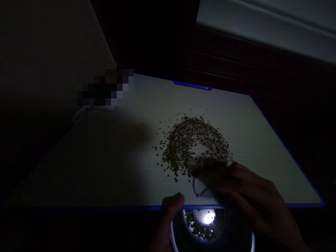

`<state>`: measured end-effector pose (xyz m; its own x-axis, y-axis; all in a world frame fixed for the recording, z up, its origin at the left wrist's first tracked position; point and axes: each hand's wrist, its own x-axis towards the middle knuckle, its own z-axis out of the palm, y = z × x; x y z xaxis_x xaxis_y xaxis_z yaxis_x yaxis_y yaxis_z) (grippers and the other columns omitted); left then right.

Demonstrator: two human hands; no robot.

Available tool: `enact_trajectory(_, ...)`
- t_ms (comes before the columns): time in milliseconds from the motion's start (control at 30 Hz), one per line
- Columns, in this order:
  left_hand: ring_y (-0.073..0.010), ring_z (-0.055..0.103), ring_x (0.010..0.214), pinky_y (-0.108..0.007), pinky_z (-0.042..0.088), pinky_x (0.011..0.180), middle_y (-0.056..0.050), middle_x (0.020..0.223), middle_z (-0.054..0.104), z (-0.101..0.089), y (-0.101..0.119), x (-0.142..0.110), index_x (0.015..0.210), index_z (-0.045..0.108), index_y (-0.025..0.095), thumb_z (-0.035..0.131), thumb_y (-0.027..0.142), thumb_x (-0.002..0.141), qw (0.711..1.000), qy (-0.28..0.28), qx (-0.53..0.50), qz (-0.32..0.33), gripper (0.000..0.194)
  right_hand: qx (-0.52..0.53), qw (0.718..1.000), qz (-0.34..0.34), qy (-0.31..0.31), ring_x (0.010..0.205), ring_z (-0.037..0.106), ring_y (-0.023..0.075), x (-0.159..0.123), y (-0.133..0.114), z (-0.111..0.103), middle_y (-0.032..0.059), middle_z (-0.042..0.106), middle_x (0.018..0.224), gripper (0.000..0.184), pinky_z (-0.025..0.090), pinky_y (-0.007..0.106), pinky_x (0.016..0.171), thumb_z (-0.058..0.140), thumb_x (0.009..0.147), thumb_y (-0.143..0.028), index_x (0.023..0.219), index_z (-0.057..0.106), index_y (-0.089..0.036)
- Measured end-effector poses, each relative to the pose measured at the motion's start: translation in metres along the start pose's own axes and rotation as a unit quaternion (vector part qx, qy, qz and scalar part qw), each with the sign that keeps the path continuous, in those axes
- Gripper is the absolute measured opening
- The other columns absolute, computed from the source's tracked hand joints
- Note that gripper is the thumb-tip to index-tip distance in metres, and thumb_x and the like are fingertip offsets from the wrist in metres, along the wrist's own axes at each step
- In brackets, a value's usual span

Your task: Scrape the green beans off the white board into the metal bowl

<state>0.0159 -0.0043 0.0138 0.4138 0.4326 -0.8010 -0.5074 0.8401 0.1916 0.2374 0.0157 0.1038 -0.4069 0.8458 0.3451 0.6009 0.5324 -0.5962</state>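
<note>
Bowl (173, 238), mouth facing up

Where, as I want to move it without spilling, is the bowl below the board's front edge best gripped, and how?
Probably take the bowl by its rim, left and right, coming from the sides: its curve shows there, while the blue edge of the board hides its far part. Seeds inside suggest keeping it level.

Dimly lit. Pale tabletop (262, 140), blue edge (304, 205); dark reddish panelling (223, 61) behind.
</note>
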Motion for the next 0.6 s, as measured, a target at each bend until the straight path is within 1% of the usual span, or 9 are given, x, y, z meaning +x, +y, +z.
enact_trajectory(100, -0.0329, 0.063, 0.118, -0.046, 0.041, 0.106, -0.010, 0.102, 0.077, 0.002, 0.002, -0.003, 0.104, 0.073, 0.019, 0.078, 0.044, 0.072, 1.000, 0.004, 0.002, -0.013, 0.041, -0.019, 1.000, 0.008, 0.001, 0.100, 0.066, 0.0206, 0.000, 0.000, 0.002, 0.0091, 0.071, 0.105, 0.028, 0.058, 0.032, 0.080, 0.056, 0.092, -0.007, 0.115, 0.067, -0.018)
enact_trajectory(200, -0.0326, 0.065, 0.114, -0.043, 0.043, 0.104, -0.010, 0.101, 0.077, 0.007, 0.003, -0.004, 0.096, 0.073, 0.019, 0.078, 0.045, 0.072, 1.000, -0.001, 0.013, 0.010, 0.036, -0.011, 1.000, -0.006, -0.018, 0.099, 0.066, 0.0207, 0.003, -0.002, 0.005, 0.0090, 0.071, 0.105, 0.030, 0.058, 0.034, 0.081, 0.055, 0.092, -0.006, 0.118, 0.065, -0.018)
enact_trajectory(333, -0.0316, 0.066, 0.108, -0.041, 0.044, 0.102, -0.004, 0.083, 0.075, 0.012, 0.000, -0.004, 0.080, 0.069, 0.022, 0.079, 0.053, 0.068, 0.999, 0.011, 0.029, 0.044, 0.035, 0.013, 0.999, -0.014, -0.032, 0.098, 0.066, 0.0207, 0.005, -0.005, 0.007, 0.0087, 0.071, 0.101, 0.028, 0.058, 0.034, 0.080, 0.052, 0.094, -0.009, 0.117, 0.065, -0.018)
enact_trajectory(400, -0.0315, 0.067, 0.105, -0.040, 0.045, 0.101, -0.004, 0.080, 0.074, 0.013, -0.001, -0.004, 0.077, 0.068, 0.022, 0.080, 0.055, 0.065, 0.998, 0.018, 0.034, 0.047, 0.037, 0.015, 0.999, -0.013, -0.032, 0.097, 0.067, 0.0206, 0.006, -0.006, 0.007, 0.0080, 0.071, 0.099, 0.027, 0.058, 0.035, 0.080, 0.052, 0.095, -0.010, 0.115, 0.065, -0.019)
enact_trajectory(500, -0.0323, 0.068, 0.104, -0.041, 0.045, 0.101, -0.005, 0.085, 0.076, 0.014, -0.001, -0.004, 0.080, 0.072, 0.021, 0.082, 0.054, 0.063, 0.998, 0.033, 0.034, 0.051, 0.038, 0.013, 0.999, -0.017, -0.038, 0.097, 0.067, 0.0207, 0.007, -0.008, 0.006, 0.0092, 0.071, 0.103, 0.023, 0.058, 0.034, 0.081, 0.052, 0.095, -0.011, 0.111, 0.067, -0.018)
enact_trajectory(600, -0.0355, 0.065, 0.111, -0.046, 0.043, 0.104, -0.008, 0.095, 0.077, 0.012, 0.000, -0.003, 0.087, 0.073, 0.021, 0.081, 0.053, 0.065, 0.998, 0.034, 0.034, 0.050, 0.039, 0.011, 0.999, -0.028, -0.040, 0.101, 0.066, 0.0212, 0.006, -0.007, 0.004, 0.0095, 0.071, 0.104, 0.022, 0.057, 0.033, 0.083, 0.050, 0.096, -0.012, 0.110, 0.067, -0.018)
